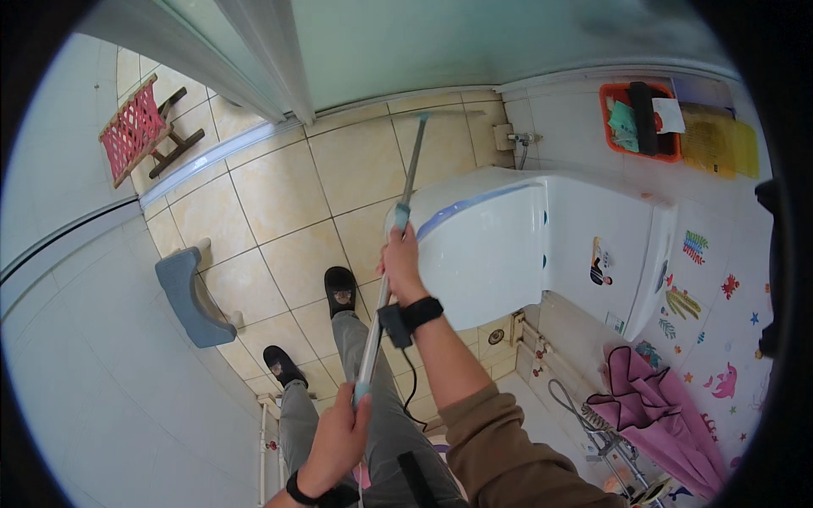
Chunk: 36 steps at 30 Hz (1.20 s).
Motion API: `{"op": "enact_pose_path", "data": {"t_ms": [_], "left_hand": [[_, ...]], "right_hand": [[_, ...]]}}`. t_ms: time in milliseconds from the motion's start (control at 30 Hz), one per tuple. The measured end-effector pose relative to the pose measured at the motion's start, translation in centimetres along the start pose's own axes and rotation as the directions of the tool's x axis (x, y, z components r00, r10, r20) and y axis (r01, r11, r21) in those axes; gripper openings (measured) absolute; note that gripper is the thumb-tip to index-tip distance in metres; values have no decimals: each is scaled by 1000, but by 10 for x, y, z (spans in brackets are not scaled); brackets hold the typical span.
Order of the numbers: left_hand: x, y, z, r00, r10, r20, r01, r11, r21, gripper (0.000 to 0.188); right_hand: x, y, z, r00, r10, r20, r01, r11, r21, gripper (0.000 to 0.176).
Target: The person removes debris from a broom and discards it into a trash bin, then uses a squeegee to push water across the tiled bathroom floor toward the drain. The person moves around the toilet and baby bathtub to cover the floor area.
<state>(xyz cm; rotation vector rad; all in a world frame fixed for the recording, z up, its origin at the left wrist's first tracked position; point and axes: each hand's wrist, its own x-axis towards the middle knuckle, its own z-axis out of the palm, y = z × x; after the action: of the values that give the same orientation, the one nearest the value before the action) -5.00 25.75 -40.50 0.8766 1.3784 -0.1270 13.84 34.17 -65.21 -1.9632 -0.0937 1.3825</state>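
Observation:
Both of my hands hold the long metal handle of a floor squeegee (pixel 415 159). My right hand (pixel 401 263) grips it just below a light-blue collar, beside the front of a white toilet (pixel 486 247) with its lid down. Nearer my body, my left hand (pixel 335 432) is wrapped around the light-blue lower end of the handle, in front of my grey trousers. The thin squeegee blade (pixel 454 114) lies on the beige tiled floor (pixel 279 190) close to a frosted glass panel (pixel 406 51). A black strap with a small box and a cable sits on my right wrist.
On the left stand a grey footstool (pixel 190 301) and, beyond the door track (pixel 209 162), a folding stool with red webbing (pixel 136 130). An orange basket (pixel 641 152) hangs on the right wall. Below it are a pink cloth (pixel 660 413), shower fittings (pixel 610 438) and a floor drain (pixel 496 336).

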Motion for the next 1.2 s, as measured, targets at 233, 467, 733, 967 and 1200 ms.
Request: {"op": "enact_pose_path", "data": {"t_ms": [233,467,733,967,1200], "left_hand": [[93,3,10,979,184,-86,-178,981,81,27],[18,-32,-38,977,159,-140,-108,943,316,22],[-5,-14,-24,997,49,-58,-42,991,126,21],[14,-16,-18,995,53,-80,-39,985,168,24],[-33,-16,-57,995,-98,18,97,993,64,25]], "right_hand": [[104,-24,-7,997,-36,-65,34,999,-32,20],[9,40,42,989,122,-83,-110,984,137,22],[-5,15,6,999,25,-40,-28,996,-85,35],[12,33,8,996,43,-84,-51,994,-101,25],[-52,45,8,974,186,-132,-181,982,48,30]]}}
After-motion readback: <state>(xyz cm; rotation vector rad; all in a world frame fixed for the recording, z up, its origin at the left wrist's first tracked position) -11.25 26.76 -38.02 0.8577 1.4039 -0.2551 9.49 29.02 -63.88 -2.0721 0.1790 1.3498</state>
